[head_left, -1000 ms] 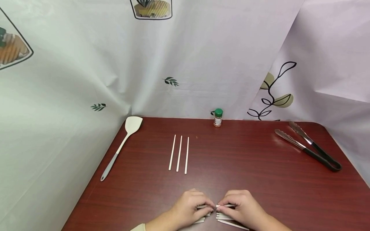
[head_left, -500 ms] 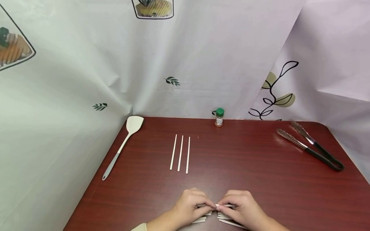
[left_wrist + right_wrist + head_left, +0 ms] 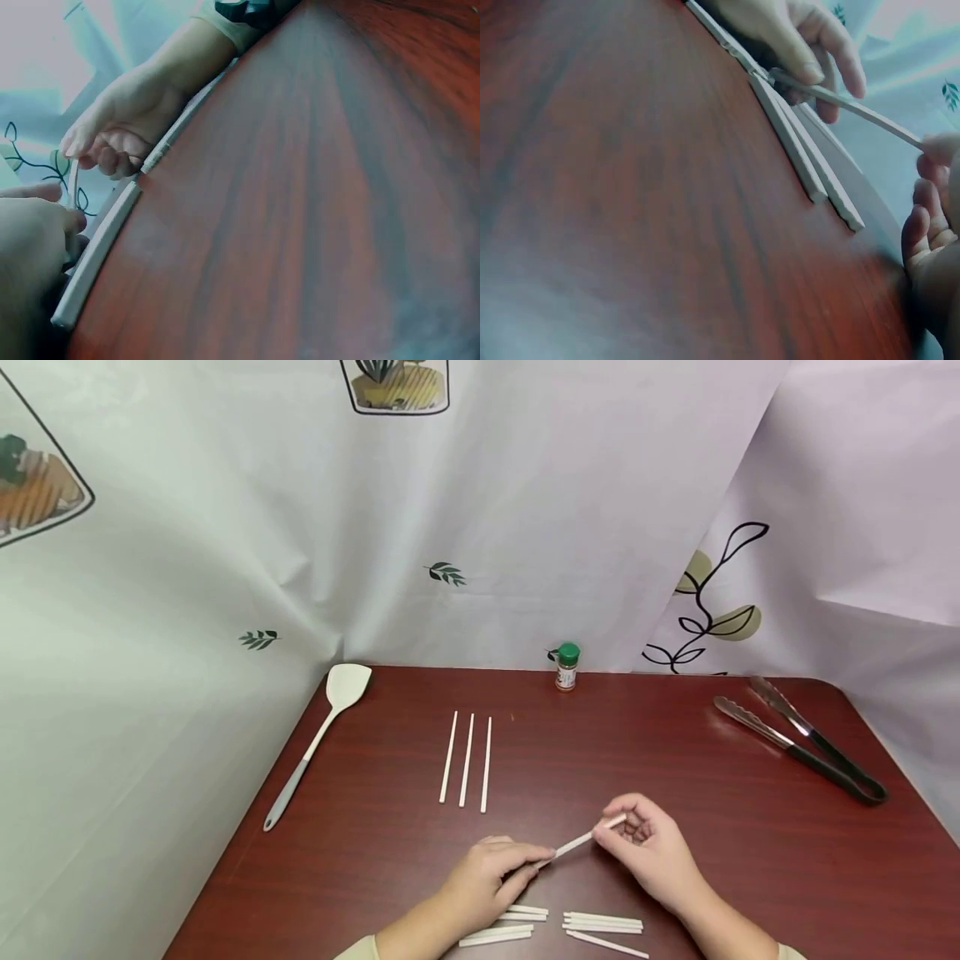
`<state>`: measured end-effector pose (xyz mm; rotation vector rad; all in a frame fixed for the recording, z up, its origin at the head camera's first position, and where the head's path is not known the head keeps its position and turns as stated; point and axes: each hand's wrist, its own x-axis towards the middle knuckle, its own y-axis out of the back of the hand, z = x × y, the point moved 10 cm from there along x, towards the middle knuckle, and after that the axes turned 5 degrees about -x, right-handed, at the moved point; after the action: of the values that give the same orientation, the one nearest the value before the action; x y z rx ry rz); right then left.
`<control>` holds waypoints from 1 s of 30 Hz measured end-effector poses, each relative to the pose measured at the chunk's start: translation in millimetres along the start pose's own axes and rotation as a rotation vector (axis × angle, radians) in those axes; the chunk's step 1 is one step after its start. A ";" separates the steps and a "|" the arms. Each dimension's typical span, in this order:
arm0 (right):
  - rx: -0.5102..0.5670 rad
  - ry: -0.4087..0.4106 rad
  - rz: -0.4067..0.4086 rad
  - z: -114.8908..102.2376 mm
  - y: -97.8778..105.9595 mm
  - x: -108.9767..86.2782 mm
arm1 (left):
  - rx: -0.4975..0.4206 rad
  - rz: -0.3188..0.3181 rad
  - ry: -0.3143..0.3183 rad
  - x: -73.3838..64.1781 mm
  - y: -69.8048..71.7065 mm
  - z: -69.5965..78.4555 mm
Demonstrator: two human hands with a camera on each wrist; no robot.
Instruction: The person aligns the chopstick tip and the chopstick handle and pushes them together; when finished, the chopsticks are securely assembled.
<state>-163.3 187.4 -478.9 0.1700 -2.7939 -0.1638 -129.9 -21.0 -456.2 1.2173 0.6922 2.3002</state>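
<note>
A thin white stick (image 3: pixel 573 843) spans the gap between both hands, slanting up to the right in the head view. My left hand (image 3: pixel 483 878) pinches its lower left end between thumb and fingers. Near the other end, my right hand (image 3: pixel 651 853) grips it with thumb and index finger, the other fingers curled. The right wrist view shows the same stick (image 3: pixel 870 116) raised off the table. Below the hands lie two groups of similar white sticks: a left group (image 3: pixel 498 935), partly hidden by the left hand, and a right group (image 3: pixel 603 924).
Three more white sticks (image 3: pixel 465 760) lie side by side farther back. A white spatula (image 3: pixel 318 735) with a grey handle is at the left edge, a green-capped spice jar (image 3: pixel 566 668) at the back, and metal tongs (image 3: pixel 806 739) with black handles at the right.
Both hands were close together over the near sticks. Now the right hand has moved up and right, drawing apart from the left, and a raised stick shows between them.
</note>
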 end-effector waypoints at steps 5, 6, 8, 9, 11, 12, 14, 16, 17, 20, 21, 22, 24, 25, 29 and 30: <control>0.094 -0.146 0.091 16.1 7.7 9.8 | -0.023 -0.059 0.007 0.0 -6.4 -2.6; 0.089 -0.160 0.102 18.2 8.1 11.3 | -0.022 -0.066 0.005 0.2 -7.0 -2.8; 0.083 -0.177 0.117 21.8 7.8 14.4 | -0.012 -0.085 -0.012 0.3 -8.4 -2.0; 0.087 -0.182 0.121 23.1 7.4 15.9 | -0.002 -0.095 -0.021 0.6 -9.2 -1.3; 0.089 -0.183 0.128 24.7 6.9 19.9 | 0.014 -0.115 -0.032 2.3 -10.9 -1.0; 0.085 -0.179 0.131 25.2 7.1 22.3 | 0.026 -0.124 -0.035 3.8 -12.1 -1.4; 0.059 -0.171 0.135 26.2 8.4 27.8 | 0.042 -0.144 -0.039 7.6 -15.7 -3.1; 0.011 -0.159 0.132 27.1 9.5 33.8 | 0.050 -0.154 -0.039 11.3 -19.2 -5.7; -0.014 -0.153 0.125 27.6 9.4 36.7 | 0.060 -0.156 -0.045 12.5 -20.4 -6.4; -0.093 -0.134 0.091 28.3 6.0 44.4 | 0.086 -0.153 -0.066 13.4 -22.6 -7.5; -0.120 -0.127 0.080 28.3 4.3 46.4 | 0.095 -0.150 -0.069 13.1 -22.6 -7.9; -0.147 -0.120 0.069 28.0 2.5 48.3 | 0.108 -0.145 -0.073 12.7 -22.5 -8.1; -0.207 -0.105 0.047 27.1 -1.3 51.7 | 0.130 -0.139 -0.075 11.6 -22.0 -9.0; -0.245 -0.096 0.040 26.1 -2.9 53.2 | 0.150 -0.140 -0.077 11.2 -21.6 -9.2; -0.381 -0.060 0.020 22.4 -10.4 60.1 | 0.260 -0.165 -0.083 10.7 -20.8 -9.7; -0.421 -0.047 0.017 21.5 -13.0 62.0 | 0.295 -0.173 -0.090 10.8 -20.3 -9.2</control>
<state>-227.3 168.1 -480.7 0.0398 -2.7308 -0.7498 -140.2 -0.9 -466.4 1.3216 1.0872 2.0399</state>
